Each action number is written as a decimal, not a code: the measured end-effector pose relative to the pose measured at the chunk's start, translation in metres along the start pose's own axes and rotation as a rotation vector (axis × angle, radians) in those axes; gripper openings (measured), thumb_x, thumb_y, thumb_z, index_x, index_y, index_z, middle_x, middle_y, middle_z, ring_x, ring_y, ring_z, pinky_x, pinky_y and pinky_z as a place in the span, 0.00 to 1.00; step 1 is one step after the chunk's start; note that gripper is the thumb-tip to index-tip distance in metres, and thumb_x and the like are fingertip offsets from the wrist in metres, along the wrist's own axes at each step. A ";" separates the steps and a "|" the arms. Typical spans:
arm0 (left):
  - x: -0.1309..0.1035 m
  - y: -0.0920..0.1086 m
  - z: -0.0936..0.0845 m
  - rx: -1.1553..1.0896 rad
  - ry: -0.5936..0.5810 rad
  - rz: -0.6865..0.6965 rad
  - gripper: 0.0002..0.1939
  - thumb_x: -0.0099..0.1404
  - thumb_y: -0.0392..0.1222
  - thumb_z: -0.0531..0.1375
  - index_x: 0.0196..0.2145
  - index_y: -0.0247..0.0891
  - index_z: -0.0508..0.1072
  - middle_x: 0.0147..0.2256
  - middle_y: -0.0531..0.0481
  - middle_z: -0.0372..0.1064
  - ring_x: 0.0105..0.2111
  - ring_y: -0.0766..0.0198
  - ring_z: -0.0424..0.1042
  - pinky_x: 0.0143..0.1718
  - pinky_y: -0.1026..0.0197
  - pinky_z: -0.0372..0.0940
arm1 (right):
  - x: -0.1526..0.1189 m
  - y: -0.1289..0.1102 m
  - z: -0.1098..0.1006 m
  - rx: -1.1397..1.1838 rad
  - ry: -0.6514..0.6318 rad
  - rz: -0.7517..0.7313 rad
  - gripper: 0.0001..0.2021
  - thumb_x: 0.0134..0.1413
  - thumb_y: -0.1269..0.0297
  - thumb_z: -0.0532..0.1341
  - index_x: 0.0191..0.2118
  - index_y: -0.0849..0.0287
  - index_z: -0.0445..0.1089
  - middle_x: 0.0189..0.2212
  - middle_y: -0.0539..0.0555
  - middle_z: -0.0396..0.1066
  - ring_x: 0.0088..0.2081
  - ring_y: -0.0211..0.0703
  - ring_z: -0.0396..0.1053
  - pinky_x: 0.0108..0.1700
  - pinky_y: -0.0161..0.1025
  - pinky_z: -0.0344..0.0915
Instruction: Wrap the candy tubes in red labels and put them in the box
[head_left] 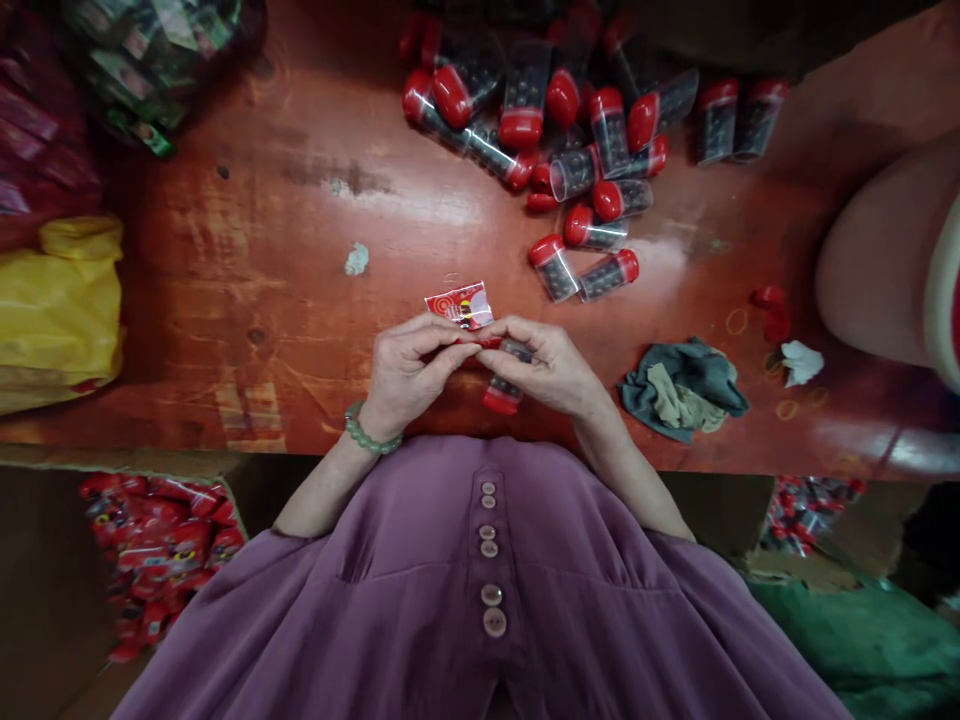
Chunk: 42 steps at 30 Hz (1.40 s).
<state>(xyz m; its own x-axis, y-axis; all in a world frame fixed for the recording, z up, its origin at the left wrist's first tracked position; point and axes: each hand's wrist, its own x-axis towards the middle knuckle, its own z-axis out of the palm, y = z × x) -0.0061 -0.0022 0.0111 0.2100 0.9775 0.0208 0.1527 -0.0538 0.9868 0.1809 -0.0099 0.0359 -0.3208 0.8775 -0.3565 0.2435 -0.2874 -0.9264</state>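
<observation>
My left hand [412,372], with a green bead bracelet at its wrist, pinches a small red piece near the lower edge of a printed red packet [461,305]. Against it, my right hand [551,365] is closed round a clear tube [516,350] with dark beads inside; the fingers partly hide it. The fingertips of both hands nearly meet at the red piece. Just under my right hand lies another red-ended tube [502,394]. Whether the packet is joined to the red piece cannot be made out.
Many red-capped tubes [521,90] lie at the back of the red table [285,250]. A grey cloth [682,388] and a pale bucket [877,250] are at the right. Yellow [60,305] and dark [161,60] bags stand left. Below the edge, a box holds red packets [165,550].
</observation>
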 end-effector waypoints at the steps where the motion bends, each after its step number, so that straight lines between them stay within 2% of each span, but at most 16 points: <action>1: -0.001 0.000 -0.001 -0.028 -0.004 -0.049 0.08 0.61 0.46 0.68 0.37 0.40 0.82 0.33 0.50 0.79 0.32 0.66 0.76 0.37 0.63 0.71 | 0.000 -0.001 0.000 0.002 0.011 0.008 0.09 0.58 0.60 0.62 0.35 0.61 0.72 0.20 0.42 0.60 0.21 0.29 0.54 0.24 0.31 0.51; 3: -0.002 -0.001 -0.003 -0.130 -0.060 -0.152 0.14 0.62 0.48 0.67 0.43 0.41 0.81 0.35 0.49 0.80 0.32 0.66 0.76 0.36 0.63 0.72 | 0.000 -0.001 -0.001 0.024 0.025 0.029 0.10 0.59 0.60 0.61 0.32 0.61 0.72 0.19 0.43 0.60 0.21 0.29 0.54 0.24 0.31 0.51; 5: -0.002 -0.002 -0.007 -0.219 -0.170 -0.197 0.15 0.62 0.50 0.67 0.44 0.40 0.80 0.37 0.48 0.80 0.34 0.64 0.77 0.38 0.62 0.73 | 0.001 -0.002 -0.001 0.055 0.019 0.042 0.11 0.59 0.59 0.61 0.32 0.62 0.72 0.19 0.44 0.62 0.20 0.29 0.56 0.23 0.31 0.52; 8: -0.001 -0.004 -0.012 -0.213 -0.286 -0.195 0.13 0.63 0.51 0.66 0.37 0.39 0.82 0.37 0.46 0.80 0.37 0.61 0.78 0.40 0.59 0.73 | 0.002 -0.002 0.001 0.061 0.001 0.044 0.11 0.58 0.58 0.62 0.32 0.62 0.72 0.20 0.45 0.65 0.21 0.30 0.59 0.24 0.31 0.54; 10: -0.001 -0.004 -0.014 -0.159 -0.304 -0.217 0.14 0.64 0.51 0.64 0.31 0.38 0.82 0.33 0.48 0.80 0.32 0.63 0.77 0.36 0.61 0.72 | 0.003 -0.003 0.002 0.036 -0.009 0.041 0.11 0.58 0.58 0.63 0.31 0.62 0.72 0.20 0.46 0.66 0.21 0.30 0.59 0.25 0.31 0.55; 13: -0.001 -0.005 -0.014 -0.130 -0.261 -0.242 0.13 0.61 0.51 0.67 0.28 0.38 0.82 0.28 0.50 0.79 0.26 0.65 0.75 0.29 0.63 0.70 | 0.005 -0.002 -0.001 0.005 -0.019 0.022 0.12 0.57 0.58 0.64 0.31 0.62 0.73 0.21 0.46 0.67 0.22 0.30 0.59 0.25 0.31 0.55; 16: -0.002 -0.006 -0.014 -0.132 -0.171 -0.245 0.11 0.56 0.50 0.70 0.28 0.39 0.82 0.26 0.50 0.79 0.25 0.66 0.74 0.28 0.64 0.69 | 0.003 -0.002 -0.011 -0.020 -0.012 -0.011 0.11 0.54 0.58 0.68 0.36 0.61 0.75 0.22 0.45 0.68 0.22 0.30 0.60 0.26 0.31 0.57; 18: -0.002 -0.006 -0.014 -0.113 -0.127 -0.242 0.11 0.55 0.49 0.71 0.28 0.39 0.82 0.26 0.50 0.78 0.25 0.66 0.74 0.28 0.64 0.69 | -0.002 -0.002 -0.021 -0.030 0.067 -0.026 0.13 0.54 0.56 0.68 0.39 0.60 0.75 0.24 0.46 0.69 0.23 0.31 0.62 0.26 0.31 0.60; 22: -0.002 -0.006 -0.016 -0.074 -0.097 -0.171 0.12 0.52 0.49 0.73 0.26 0.38 0.81 0.25 0.50 0.77 0.26 0.65 0.73 0.30 0.63 0.69 | -0.011 -0.007 -0.035 -0.061 0.327 -0.141 0.18 0.55 0.45 0.65 0.39 0.56 0.74 0.30 0.49 0.72 0.28 0.36 0.68 0.29 0.34 0.66; 26: -0.001 -0.006 -0.016 -0.043 -0.104 -0.111 0.13 0.52 0.50 0.73 0.27 0.38 0.81 0.25 0.50 0.76 0.25 0.66 0.72 0.28 0.63 0.67 | -0.011 -0.018 -0.030 -0.177 0.399 -0.235 0.21 0.55 0.39 0.63 0.41 0.52 0.73 0.34 0.52 0.72 0.35 0.43 0.73 0.35 0.40 0.71; 29: -0.001 -0.005 -0.016 -0.043 -0.113 -0.105 0.13 0.51 0.50 0.74 0.29 0.38 0.81 0.27 0.50 0.77 0.25 0.67 0.71 0.26 0.64 0.66 | -0.008 -0.024 -0.021 -0.255 0.357 -0.285 0.21 0.56 0.39 0.62 0.40 0.52 0.74 0.34 0.53 0.73 0.38 0.46 0.73 0.40 0.44 0.73; 32: -0.001 -0.005 -0.017 -0.058 -0.140 -0.104 0.13 0.50 0.49 0.74 0.29 0.38 0.81 0.26 0.50 0.76 0.24 0.67 0.70 0.25 0.64 0.65 | -0.005 -0.025 -0.018 -0.301 0.266 -0.353 0.18 0.57 0.42 0.63 0.39 0.52 0.75 0.34 0.52 0.73 0.39 0.46 0.74 0.43 0.45 0.72; 37: 0.001 -0.006 -0.019 -0.057 -0.180 -0.113 0.12 0.51 0.48 0.74 0.29 0.38 0.82 0.26 0.50 0.76 0.24 0.68 0.69 0.25 0.65 0.64 | -0.003 -0.025 -0.024 -0.362 0.133 -0.411 0.10 0.60 0.50 0.64 0.38 0.50 0.76 0.35 0.51 0.75 0.40 0.46 0.74 0.45 0.46 0.71; 42: 0.000 -0.011 -0.018 -0.033 -0.218 -0.121 0.11 0.54 0.48 0.73 0.30 0.38 0.82 0.27 0.49 0.77 0.25 0.66 0.71 0.27 0.64 0.65 | -0.003 -0.030 -0.030 -0.451 0.049 -0.461 0.07 0.63 0.56 0.62 0.41 0.49 0.76 0.36 0.50 0.77 0.40 0.43 0.74 0.47 0.45 0.69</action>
<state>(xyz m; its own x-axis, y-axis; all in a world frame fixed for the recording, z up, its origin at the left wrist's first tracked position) -0.0255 0.0022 0.0035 0.3963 0.9089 -0.1295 0.1586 0.0711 0.9848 0.2025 0.0076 0.0681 -0.4449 0.8919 0.0811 0.4552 0.3032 -0.8372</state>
